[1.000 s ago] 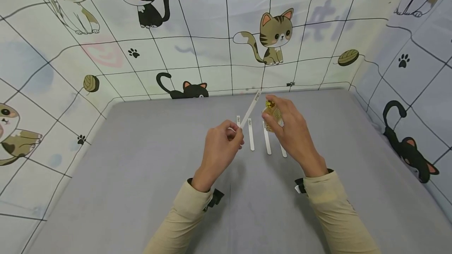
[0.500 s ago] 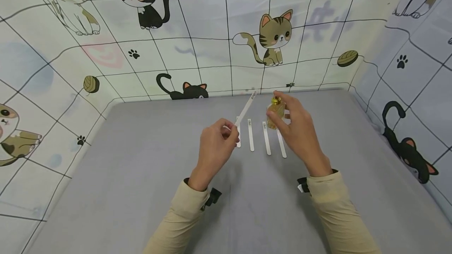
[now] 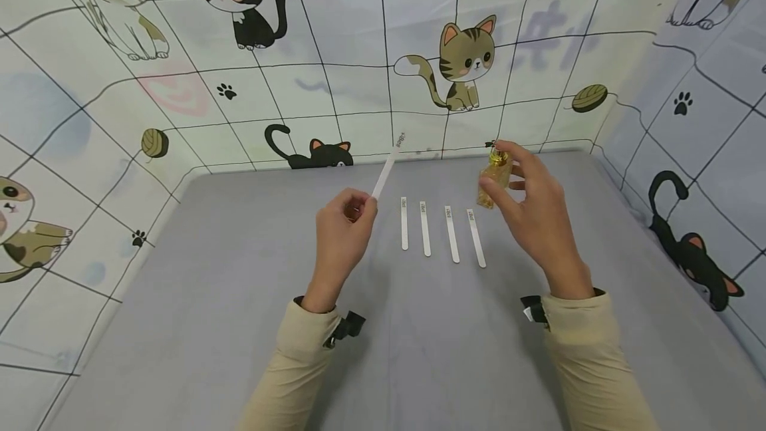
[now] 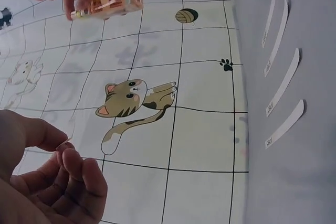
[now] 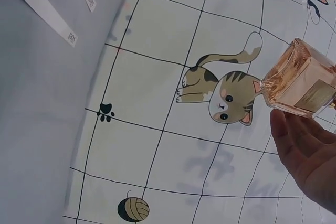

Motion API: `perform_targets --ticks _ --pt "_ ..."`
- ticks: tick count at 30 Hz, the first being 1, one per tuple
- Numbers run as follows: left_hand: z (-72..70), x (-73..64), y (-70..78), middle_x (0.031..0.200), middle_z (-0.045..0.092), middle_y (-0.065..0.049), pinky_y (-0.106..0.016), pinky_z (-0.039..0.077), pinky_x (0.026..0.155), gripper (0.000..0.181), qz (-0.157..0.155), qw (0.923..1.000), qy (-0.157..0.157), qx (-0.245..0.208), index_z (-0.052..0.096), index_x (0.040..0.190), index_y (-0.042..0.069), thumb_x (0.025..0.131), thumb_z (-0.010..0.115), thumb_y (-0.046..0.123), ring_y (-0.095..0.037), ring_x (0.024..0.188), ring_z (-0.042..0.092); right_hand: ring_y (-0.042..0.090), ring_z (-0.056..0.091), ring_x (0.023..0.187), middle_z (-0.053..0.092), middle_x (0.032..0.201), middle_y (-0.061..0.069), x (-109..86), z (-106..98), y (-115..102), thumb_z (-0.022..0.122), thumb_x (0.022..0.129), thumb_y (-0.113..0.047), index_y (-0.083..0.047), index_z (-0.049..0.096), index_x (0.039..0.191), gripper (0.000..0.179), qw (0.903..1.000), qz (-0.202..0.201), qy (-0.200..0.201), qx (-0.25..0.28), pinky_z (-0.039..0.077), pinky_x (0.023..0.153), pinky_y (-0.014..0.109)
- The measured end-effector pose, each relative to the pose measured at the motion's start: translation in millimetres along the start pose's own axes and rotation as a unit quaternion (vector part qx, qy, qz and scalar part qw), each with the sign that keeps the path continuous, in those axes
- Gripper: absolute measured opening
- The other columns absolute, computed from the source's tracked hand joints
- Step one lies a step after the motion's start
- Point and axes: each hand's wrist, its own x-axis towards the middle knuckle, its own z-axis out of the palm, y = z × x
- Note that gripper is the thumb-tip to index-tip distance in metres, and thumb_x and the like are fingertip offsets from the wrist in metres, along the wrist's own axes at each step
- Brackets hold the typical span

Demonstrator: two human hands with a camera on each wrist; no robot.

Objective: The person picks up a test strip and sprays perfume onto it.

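Note:
Between thumb and fingers of my left hand (image 3: 342,238) is pinched the lower end of a white perfume test strip (image 3: 386,170), which slants up to the right with small print at its tip. My right hand (image 3: 547,225) grips a clear glass perfume bottle (image 3: 494,172) with a golden neck, its index finger at the top. Amber liquid and a pale label show on the bottle (image 5: 302,80) in the right wrist view. Both hands are raised over the table, well apart. In the left wrist view the pinched strip shows only edge-on.
Several more white test strips (image 3: 425,230) lie in a spaced row on the grey tabletop (image 3: 239,298), printed ends away from me. A wall sheet (image 3: 359,32) with cartoon cats and a grid stands behind the table and along both sides.
The hands have drawn apart: the left has moved left with its strip, the right has moved right with the perfume bottle. The row of strips has come fully into sight.

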Motion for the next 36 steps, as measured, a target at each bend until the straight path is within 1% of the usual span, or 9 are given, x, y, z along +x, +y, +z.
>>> perform_targets --ticks 5,8,10,15,20,28,30,32,36 --pt "-5.6 4.7 -3.5 0.083 0.069 -0.014 -0.024 0.043 0.054 0.012 -0.063 0.9965 -0.011 -0.054 0.073 0.097 0.003 0.097 0.067 0.014 -0.016 0.066 0.06 0.034 0.063 0.124 0.059 0.141 0.01 1.2 -8.4 1.4 0.073 0.096 -0.019 -0.022 0.046 0.153 0.063 0.9996 0.018 0.007 -0.018 0.049 0.085 0.023" --pt "-7.5 7.5 -6.8 0.086 0.069 -0.012 -0.026 0.043 0.058 0.013 -0.105 0.9886 -0.022 -0.105 0.073 0.102 0.004 0.098 0.068 0.015 -0.016 0.067 0.063 0.036 0.063 0.124 0.057 0.144 0.01 1.3 -12.2 2.4 0.074 0.096 -0.019 -0.023 0.046 0.153 0.064 0.9995 0.021 0.015 -0.019 0.041 0.081 0.011" --pt "-8.0 9.8 -10.4 0.085 0.068 -0.007 -0.029 0.045 0.064 0.014 -0.127 0.9828 -0.025 -0.132 0.074 0.104 0.004 0.098 0.068 0.016 -0.016 0.07 0.064 0.037 0.062 0.124 0.057 0.144 0.01 1.6 -13.8 3.1 0.075 0.095 -0.018 -0.022 0.046 0.153 0.064 0.9994 0.021 0.019 -0.018 0.04 0.081 0.009" --pt "-7.7 15.1 -20.6 0.08 0.063 -0.001 -0.035 0.05 0.083 0.021 -0.175 0.964 -0.026 -0.199 0.073 0.11 0.0 0.098 0.07 0.016 -0.016 0.075 0.063 0.038 0.063 0.123 0.057 0.145 0.01 2.4 -14.7 5.5 0.075 0.095 -0.018 -0.022 0.047 0.153 0.064 0.9992 0.027 0.023 -0.02 0.043 0.083 0.019" --pt "-5.2 18.1 -30.1 0.09 0.063 -0.009 -0.032 0.057 0.086 0.02 -0.21 0.9425 -0.019 -0.26 0.071 0.111 -0.004 0.097 0.069 0.01 -0.013 0.073 0.062 0.039 0.063 0.121 0.058 0.144 0.011 3.1 -15.5 7.8 0.073 0.096 -0.019 -0.023 0.046 0.153 0.064 0.9989 0.031 0.023 -0.027 0.043 0.084 0.033" --pt "7.8 21.1 -50.2 0.088 0.064 -0.005 -0.026 0.06 0.077 0.018 -0.267 0.9197 -0.026 -0.287 0.067 0.111 -0.008 0.096 0.067 0.002 -0.011 0.073 0.066 0.036 0.064 0.122 0.059 0.141 0.011 3.1 -19.2 19.1 0.072 0.097 -0.021 -0.021 0.046 0.152 0.061 0.9987 0.042 0.011 -0.026 0.041 0.083 0.013" --pt "10.9 21.0 -55.8 0.089 0.063 -0.006 -0.026 0.06 0.077 0.019 -0.281 0.9155 -0.025 -0.287 0.067 0.113 -0.009 0.096 0.067 0.001 -0.011 0.073 0.066 0.036 0.064 0.122 0.06 0.139 0.014 3.5 -19.8 23.7 0.072 0.097 -0.023 -0.019 0.043 0.154 0.063 0.9984 0.053 -0.007 -0.02 0.046 0.088 0.019" --pt "13.1 20.5 -61.5 0.089 0.063 -0.007 -0.025 0.06 0.077 0.021 -0.293 0.9125 -0.023 -0.285 0.066 0.114 -0.01 0.096 0.066 0.0 -0.011 0.073 0.066 0.038 0.063 0.121 0.059 0.14 0.018 4.0 -20.7 28.3 0.071 0.098 -0.026 -0.019 0.038 0.156 0.067 0.9972 0.068 -0.031 -0.01 0.051 0.094 0.032" --pt "16.3 19.7 -72.3 0.092 0.063 -0.009 -0.026 0.061 0.077 0.024 -0.315 0.9046 -0.022 -0.286 0.065 0.118 -0.012 0.097 0.065 -0.001 -0.011 0.073 0.067 0.044 0.061 0.122 0.053 0.145 0.025 4.3 -23.0 38.9 0.071 0.098 -0.028 -0.017 0.025 0.16 0.078 0.9925 0.096 -0.075 0.011 0.05 0.102 0.055"
